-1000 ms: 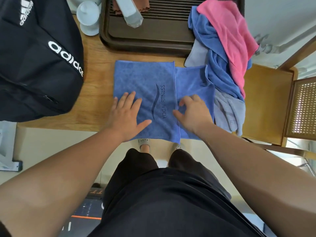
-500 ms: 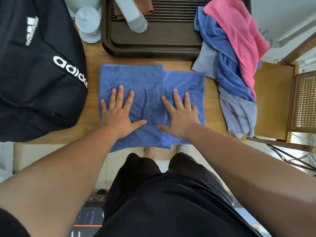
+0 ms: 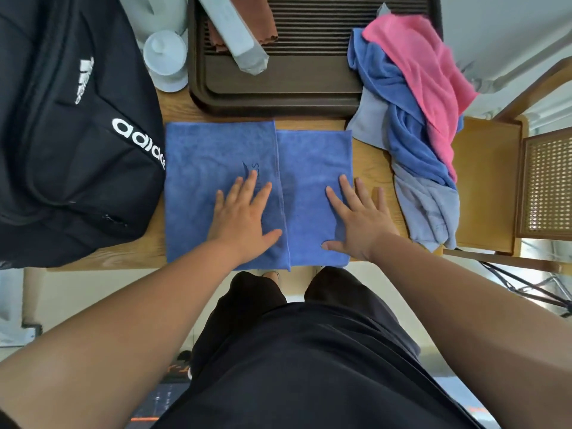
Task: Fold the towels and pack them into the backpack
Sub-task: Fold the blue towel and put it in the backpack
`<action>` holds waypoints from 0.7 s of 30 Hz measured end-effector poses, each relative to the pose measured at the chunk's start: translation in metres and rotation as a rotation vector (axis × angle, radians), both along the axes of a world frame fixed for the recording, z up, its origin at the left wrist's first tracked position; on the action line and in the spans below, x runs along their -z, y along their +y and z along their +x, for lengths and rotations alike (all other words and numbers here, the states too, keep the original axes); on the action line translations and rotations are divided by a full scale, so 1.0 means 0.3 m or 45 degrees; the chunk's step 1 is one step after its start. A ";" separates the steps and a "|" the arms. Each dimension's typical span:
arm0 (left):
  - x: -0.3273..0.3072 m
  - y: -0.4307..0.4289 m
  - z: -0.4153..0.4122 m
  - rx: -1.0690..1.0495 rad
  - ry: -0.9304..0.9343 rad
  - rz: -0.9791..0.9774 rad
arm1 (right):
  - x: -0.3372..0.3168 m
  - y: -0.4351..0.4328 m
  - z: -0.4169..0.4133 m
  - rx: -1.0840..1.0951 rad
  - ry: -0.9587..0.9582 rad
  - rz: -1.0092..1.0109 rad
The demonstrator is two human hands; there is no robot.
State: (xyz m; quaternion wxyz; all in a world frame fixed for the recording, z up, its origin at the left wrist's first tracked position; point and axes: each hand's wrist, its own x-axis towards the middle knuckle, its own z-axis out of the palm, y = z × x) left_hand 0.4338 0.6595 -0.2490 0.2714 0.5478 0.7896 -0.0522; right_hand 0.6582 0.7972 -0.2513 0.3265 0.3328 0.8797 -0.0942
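A: Which step?
B: Smoothing, I judge; the blue microfibre towel [image 3: 216, 156] lies part-folded on the wooden tabletop [image 3: 371, 162]; left hand [image 3: 241, 212] and right hand [image 3: 362, 218] lie flat on it, fingers straight, gripping nothing.
A: Next?
B: Likely another fold, then into the black backpack [image 3: 62, 134] just left; unfolded pink and blue towels [image 3: 411, 97] heap right; a brown ribbed tray [image 3: 278, 103] crowds behind.

left hand [image 3: 244, 216] flat, right hand [image 3: 360, 224] flat (fingers [image 3: 346, 188] spread), forearms extended
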 end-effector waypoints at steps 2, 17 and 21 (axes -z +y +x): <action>0.013 0.007 0.039 0.024 0.021 -0.119 | -0.005 0.015 0.000 -0.060 -0.004 0.007; -0.004 -0.064 0.204 -0.335 -0.154 -0.016 | -0.041 0.093 -0.398 0.028 0.433 -0.182; 0.025 -0.079 0.225 -0.194 -0.010 -0.049 | -0.038 0.103 -0.459 0.015 0.329 -0.168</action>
